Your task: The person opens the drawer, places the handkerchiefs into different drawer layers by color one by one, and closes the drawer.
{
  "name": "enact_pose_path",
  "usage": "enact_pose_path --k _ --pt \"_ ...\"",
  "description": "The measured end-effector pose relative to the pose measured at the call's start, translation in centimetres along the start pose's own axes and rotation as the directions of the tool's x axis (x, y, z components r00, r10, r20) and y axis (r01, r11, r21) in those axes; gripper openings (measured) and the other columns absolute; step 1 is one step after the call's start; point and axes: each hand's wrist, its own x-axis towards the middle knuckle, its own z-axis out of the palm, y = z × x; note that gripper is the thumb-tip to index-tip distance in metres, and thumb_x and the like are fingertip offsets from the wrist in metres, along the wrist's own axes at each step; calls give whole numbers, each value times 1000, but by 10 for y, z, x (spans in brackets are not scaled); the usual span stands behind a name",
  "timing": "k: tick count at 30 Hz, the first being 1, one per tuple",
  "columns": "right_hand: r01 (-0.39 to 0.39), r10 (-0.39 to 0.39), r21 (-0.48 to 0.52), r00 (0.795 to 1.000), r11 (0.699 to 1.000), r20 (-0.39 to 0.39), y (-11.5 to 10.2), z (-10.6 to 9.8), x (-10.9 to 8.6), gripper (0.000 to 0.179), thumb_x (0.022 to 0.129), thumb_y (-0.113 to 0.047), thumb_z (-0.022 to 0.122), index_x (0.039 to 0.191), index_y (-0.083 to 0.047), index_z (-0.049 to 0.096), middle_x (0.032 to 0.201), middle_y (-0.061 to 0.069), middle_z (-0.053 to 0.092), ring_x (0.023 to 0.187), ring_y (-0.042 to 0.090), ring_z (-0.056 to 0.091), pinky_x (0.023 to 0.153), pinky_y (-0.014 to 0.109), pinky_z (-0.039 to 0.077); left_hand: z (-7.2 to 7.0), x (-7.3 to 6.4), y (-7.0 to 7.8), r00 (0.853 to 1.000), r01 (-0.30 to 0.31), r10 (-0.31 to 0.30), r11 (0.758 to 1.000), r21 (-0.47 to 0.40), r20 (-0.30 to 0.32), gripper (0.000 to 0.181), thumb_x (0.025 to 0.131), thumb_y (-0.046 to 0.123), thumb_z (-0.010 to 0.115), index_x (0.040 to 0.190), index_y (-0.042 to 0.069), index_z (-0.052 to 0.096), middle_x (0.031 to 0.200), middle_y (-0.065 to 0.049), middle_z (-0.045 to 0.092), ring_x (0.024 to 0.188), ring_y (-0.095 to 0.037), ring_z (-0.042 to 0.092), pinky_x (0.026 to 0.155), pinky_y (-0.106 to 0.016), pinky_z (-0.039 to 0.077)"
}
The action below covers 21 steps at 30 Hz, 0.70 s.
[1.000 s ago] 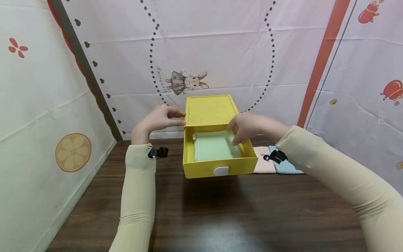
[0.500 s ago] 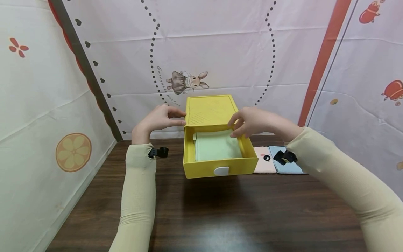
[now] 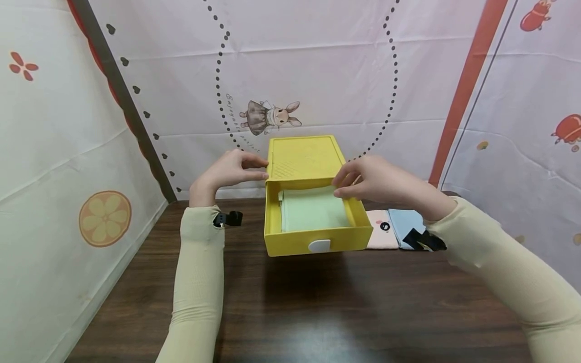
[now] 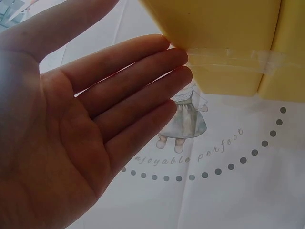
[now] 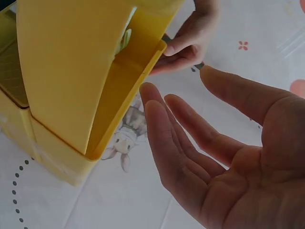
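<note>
A yellow storage box (image 3: 304,156) has its drawer (image 3: 290,244) pulled out toward me, with a white half-round tab (image 3: 319,246) on the front. Inside lies a folded pale green cloth (image 3: 313,210). My left hand (image 3: 229,171) is at the box's left side; in the left wrist view its straight fingers (image 4: 143,86) reach the yellow wall. Over the drawer's right rim is my right hand (image 3: 381,180), holding nothing. Its fingers (image 5: 157,138) are loosely bent and stand apart from the yellow wall in the right wrist view.
Right of the box, a pink cloth (image 3: 381,236) with a printed face and a blue cloth (image 3: 404,222) lie folded side by side on the dark wooden table (image 3: 317,312). Printed white sheets (image 3: 317,75) hang behind and along both sides.
My right hand has drawn back to the right, from over the green cloth inside the drawer to the drawer's right rim. My left hand and the box stay in place.
</note>
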Motion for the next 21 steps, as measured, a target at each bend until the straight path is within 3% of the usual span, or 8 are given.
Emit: enact_pose_path --k 12,21 --pt "70 -65 74 996 995 -63 -2 3 -25 23 87 -26 69 104 -11 70 96 3 72 87 19 68 71 33 57 1 -1 -1 1000 2 -2 1000 -7 3 50 81 43 73 121 14 65 119 -6 66 106 -21 62 92 -42 50" --pt "84 -72 126 993 988 -92 4 10 -39 22 86 -26 71 103 -12 70 95 0 72 86 16 69 74 30 56 1 0 -1 1000 4 -4 1000 -9 -4 51 80 43 73 121 14 65 119 -6 66 106 -21 62 91 -41 50"
